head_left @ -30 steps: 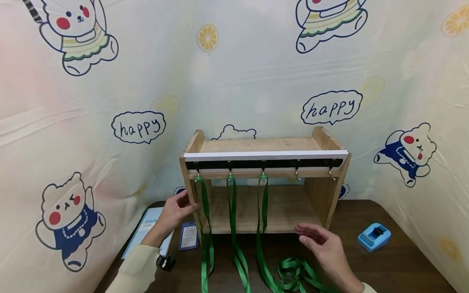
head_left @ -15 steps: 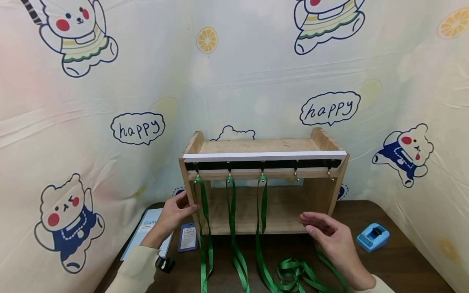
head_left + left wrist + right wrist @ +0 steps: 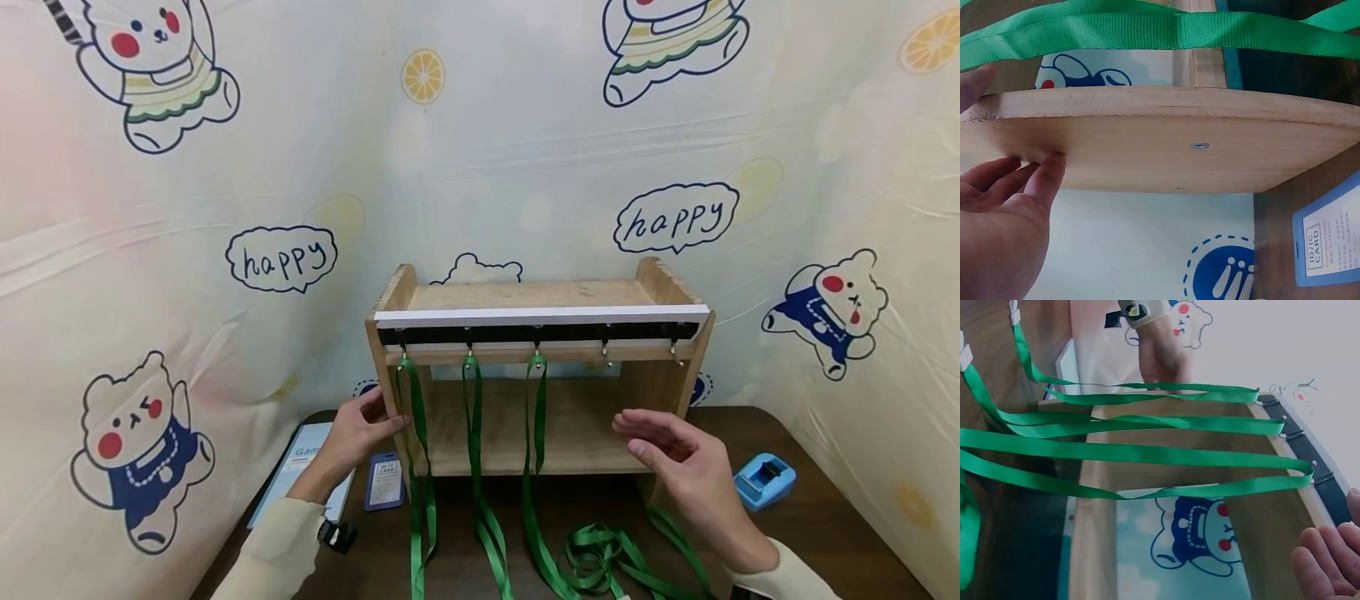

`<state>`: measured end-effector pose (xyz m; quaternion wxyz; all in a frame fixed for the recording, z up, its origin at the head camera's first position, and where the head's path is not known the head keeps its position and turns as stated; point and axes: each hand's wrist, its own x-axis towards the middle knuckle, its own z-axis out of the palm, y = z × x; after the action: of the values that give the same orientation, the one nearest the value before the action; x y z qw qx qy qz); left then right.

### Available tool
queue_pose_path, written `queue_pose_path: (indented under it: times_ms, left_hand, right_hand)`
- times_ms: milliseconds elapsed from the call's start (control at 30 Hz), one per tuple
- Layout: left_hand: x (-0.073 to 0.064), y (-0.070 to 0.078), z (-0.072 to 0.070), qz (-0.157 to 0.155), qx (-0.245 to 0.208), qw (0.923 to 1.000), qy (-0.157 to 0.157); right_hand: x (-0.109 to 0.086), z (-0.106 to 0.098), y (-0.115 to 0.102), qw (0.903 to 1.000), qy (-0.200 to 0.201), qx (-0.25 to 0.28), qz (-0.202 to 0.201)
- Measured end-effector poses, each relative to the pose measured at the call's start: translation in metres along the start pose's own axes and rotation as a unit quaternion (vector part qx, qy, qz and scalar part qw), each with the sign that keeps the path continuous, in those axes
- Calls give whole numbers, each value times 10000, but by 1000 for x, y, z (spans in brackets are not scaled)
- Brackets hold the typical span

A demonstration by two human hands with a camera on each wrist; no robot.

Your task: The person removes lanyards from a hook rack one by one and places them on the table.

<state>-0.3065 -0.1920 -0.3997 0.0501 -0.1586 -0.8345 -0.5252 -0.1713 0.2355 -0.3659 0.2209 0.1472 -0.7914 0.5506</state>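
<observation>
A person's left hand [image 3: 358, 433] grips the left side panel of a wooden rack [image 3: 525, 296] on a dark counter [image 3: 577, 504], fingers clamped on the board, thumb at its front edge. The right hand [image 3: 693, 479] hovers before the rack's right end, fingers together and loosely bent, thumb apart. Three green ribbons [image 3: 476, 433] hang from the left three of five hooks [image 3: 607, 350]; more ribbon [image 3: 592, 552] lies heaped below. A card holder [image 3: 386, 482] and booklet [image 3: 306, 446] lie at left, a blue dispenser [image 3: 765, 482] at right.
</observation>
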Motion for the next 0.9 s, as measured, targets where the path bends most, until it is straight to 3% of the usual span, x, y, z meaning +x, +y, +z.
queue_pose_path:
  times_ms: [500,900]
  left_hand:
    - [0,0,1,3,-22,10000,19]
    - [0,-2,1,-69,111,9999,-10]
  right_hand:
    - [17,5,-24,9957,-7,221,-899]
    - [43,22,-24,9943,-135,431,-969]
